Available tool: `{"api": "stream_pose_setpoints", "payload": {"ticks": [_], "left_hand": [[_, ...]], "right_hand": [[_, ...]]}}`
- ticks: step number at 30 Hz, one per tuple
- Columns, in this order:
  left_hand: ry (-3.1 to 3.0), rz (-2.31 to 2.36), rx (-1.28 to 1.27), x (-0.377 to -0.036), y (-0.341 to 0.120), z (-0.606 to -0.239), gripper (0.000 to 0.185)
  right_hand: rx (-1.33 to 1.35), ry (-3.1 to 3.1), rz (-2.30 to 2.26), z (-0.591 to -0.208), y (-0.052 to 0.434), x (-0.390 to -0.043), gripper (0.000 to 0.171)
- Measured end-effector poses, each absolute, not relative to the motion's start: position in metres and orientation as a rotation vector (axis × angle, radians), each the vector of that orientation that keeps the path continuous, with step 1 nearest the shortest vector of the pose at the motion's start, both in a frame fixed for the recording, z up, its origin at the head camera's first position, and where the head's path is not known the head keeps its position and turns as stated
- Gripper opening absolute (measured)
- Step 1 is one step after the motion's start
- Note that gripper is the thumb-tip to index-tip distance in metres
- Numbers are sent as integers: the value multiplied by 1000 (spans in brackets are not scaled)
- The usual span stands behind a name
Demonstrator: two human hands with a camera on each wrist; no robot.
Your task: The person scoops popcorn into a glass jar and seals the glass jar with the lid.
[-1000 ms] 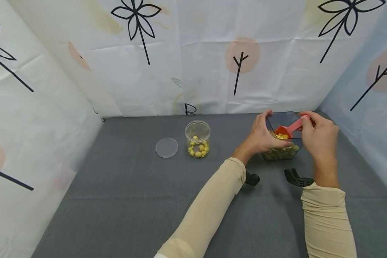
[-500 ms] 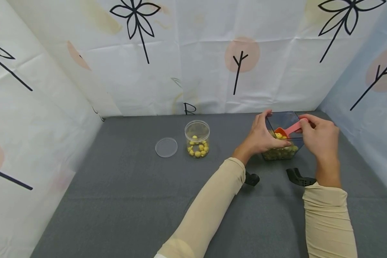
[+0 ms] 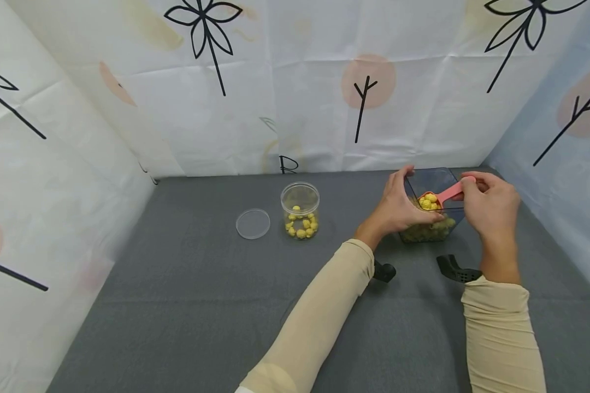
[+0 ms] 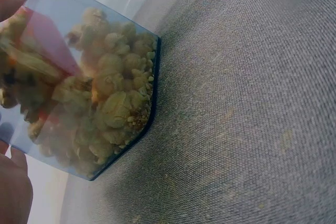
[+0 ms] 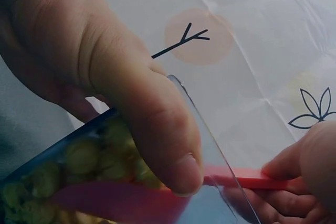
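At the back right, a clear square container partly filled with popcorn stands on the grey cloth. My left hand grips the container's left side near the rim, with the thumb across the front. My right hand pinches the handle of a pink scoop that reaches down into the container. Yellow popcorn fills the scoop's bowl, which sits inside the walls. Through the clear wall, the right wrist view shows the scoop beneath my left thumb.
Left of the container stands a clear round jar, its top uncovered, with several popcorn pieces inside. A clear round lid lies flat beside the jar. A white patterned curtain rises behind and at the sides of the table.
The scoop has turned and risen slightly, so more yellow popcorn shows in its bowl. My right hand has shifted a little right; my left hand keeps its hold.
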State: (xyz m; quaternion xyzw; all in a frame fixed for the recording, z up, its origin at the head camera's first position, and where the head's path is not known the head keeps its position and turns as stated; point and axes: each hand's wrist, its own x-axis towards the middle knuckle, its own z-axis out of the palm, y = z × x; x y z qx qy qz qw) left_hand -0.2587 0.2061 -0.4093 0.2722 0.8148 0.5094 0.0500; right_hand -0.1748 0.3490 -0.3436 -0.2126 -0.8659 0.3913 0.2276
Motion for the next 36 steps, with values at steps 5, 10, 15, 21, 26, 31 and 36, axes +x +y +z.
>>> {"api": "stream_pose_setpoints", "payload": {"ticks": [5, 10, 15, 21, 26, 31, 36], "left_hand": [[2493, 1549, 835, -260, 206, -410, 116], [2488, 1560, 835, -261, 206, -412, 116], [2481, 1567, 839, -262, 206, -414, 117], [2476, 1573, 828, -262, 207, -414, 117], [2467, 1580, 823, -261, 207, -414, 116], [2453, 1587, 828, -260, 206, -413, 115], [2456, 1586, 842, -261, 206, -413, 116]], "right_hand": [[-717, -2240, 1234, -344, 350, -179, 44], [-809, -2149, 1357, -341, 354, -179, 31], [-897, -2036, 1568, -341, 361, -178, 19], [-957, -1877, 1771, -340, 366, -177, 19], [-973, -1874, 1787, -340, 370, -173, 18], [-992, -1946, 1787, -340, 375, -173, 15], [-1007, -1950, 1792, -342, 376, -174, 13]]}}
